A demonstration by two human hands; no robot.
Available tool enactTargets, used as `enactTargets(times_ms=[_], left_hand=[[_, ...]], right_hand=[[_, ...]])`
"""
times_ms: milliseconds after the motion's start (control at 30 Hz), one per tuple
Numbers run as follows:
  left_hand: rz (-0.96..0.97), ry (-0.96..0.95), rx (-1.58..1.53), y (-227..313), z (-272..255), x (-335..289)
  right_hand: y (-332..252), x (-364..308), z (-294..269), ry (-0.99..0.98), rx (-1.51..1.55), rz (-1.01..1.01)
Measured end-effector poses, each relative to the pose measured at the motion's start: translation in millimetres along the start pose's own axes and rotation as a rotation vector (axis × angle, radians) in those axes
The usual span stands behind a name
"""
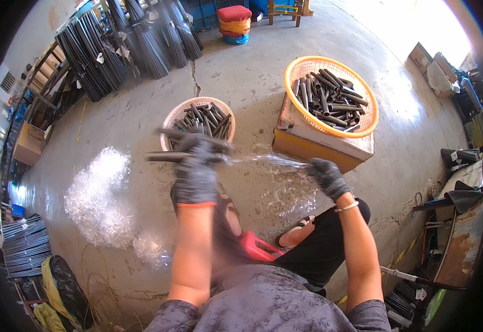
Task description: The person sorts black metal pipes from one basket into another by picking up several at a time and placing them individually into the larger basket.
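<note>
My left hand (pixel 196 174), in a dark grey glove with an orange cuff, is closed around black tubes (pixel 163 157), blurred by motion. From the ends of these tubes a stretched strip of clear plastic film (pixel 272 159) runs across to my right hand (pixel 329 178). That hand, gloved the same way, pinches the film's other end. Just beyond the left hand stands a pale pink basket (pixel 170 118) with many black tubes in it. An orange basket (pixel 371 88) full of similar, larger-looking tubes rests on a cardboard box (pixel 321 149) at the right.
Clear plastic scraps (pixel 100 205) are heaped on the floor at the left; a smaller scatter (pixel 296 196) lies by my foot. Bundles of long black rods (pixel 92 55) lean at the far left. A red-topped stool (pixel 234 22) stands at the back. A metal-edged bench (pixel 462 238) is at the right.
</note>
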State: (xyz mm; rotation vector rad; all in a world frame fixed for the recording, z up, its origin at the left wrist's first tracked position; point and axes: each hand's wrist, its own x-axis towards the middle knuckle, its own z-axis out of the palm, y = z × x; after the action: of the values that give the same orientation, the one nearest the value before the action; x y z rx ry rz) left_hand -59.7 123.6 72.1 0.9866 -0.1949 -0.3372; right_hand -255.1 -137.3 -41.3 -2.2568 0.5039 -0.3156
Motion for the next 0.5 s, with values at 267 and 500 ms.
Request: enactTargets(times_ms=[267,500], left_hand=[[0.02,-0.044,0.007,-7,-17,-1],[-0.033,-0.123,0.105,-27,10,-16]], right_hand=[[19,2,-53,-0.27,-0.439,0.272],[-158,16,36,-0.376,1.008,-0.048]])
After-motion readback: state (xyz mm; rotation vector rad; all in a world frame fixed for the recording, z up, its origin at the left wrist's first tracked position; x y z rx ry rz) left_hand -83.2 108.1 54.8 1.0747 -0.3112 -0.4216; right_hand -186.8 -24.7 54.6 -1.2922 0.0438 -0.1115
